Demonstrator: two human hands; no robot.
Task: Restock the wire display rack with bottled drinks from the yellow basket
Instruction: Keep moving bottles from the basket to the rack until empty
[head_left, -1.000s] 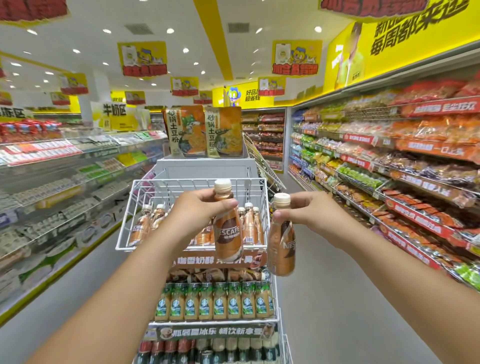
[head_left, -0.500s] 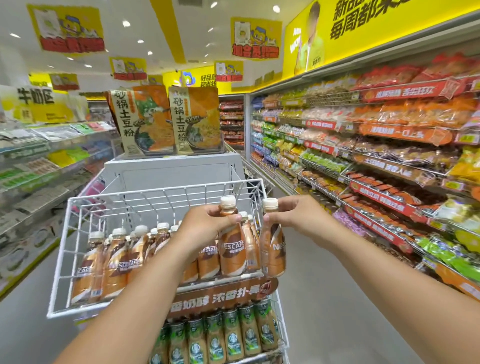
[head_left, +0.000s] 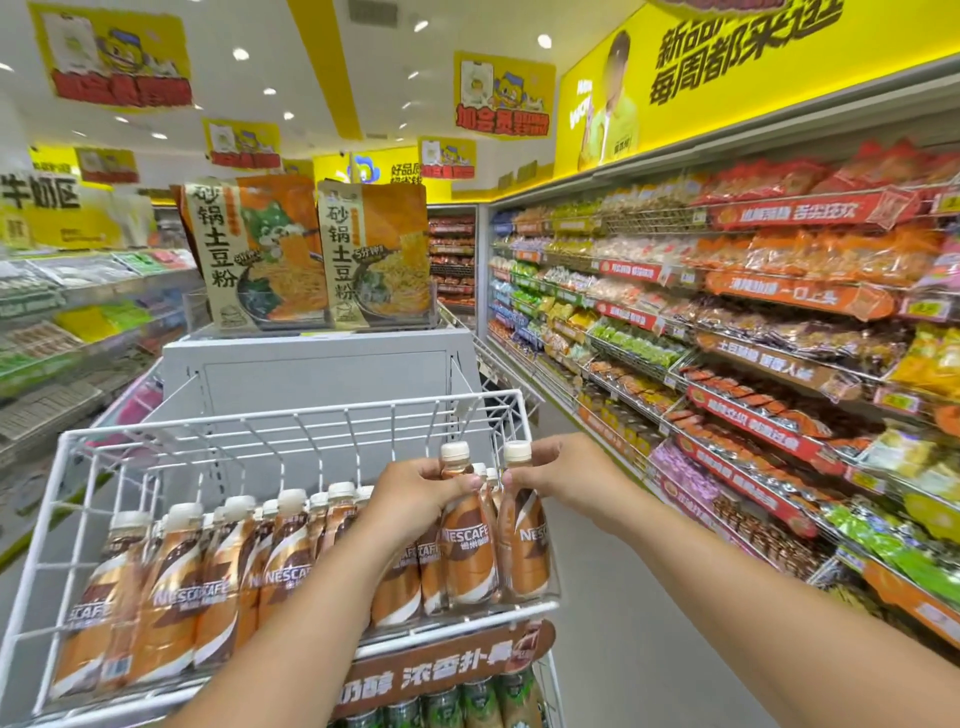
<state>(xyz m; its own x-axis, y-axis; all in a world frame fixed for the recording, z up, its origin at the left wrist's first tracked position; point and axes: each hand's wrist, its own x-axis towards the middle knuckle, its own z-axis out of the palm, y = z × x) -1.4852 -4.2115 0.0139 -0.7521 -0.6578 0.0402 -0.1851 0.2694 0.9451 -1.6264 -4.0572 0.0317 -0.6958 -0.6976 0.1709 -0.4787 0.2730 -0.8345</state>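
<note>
To the left of the hands, the top shelf of the wire rack is seen well filled with coffee bottles. One bottle is gripped by the left hand, another bottle by the right hand, both set at the right end. The yellow basket is not seen.

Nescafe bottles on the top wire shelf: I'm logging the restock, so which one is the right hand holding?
The Nescafe bottle at the row's far right end, against the corner of the wire shelf. The right hand pinches its neck; the left hand holds its neighbour.
</note>
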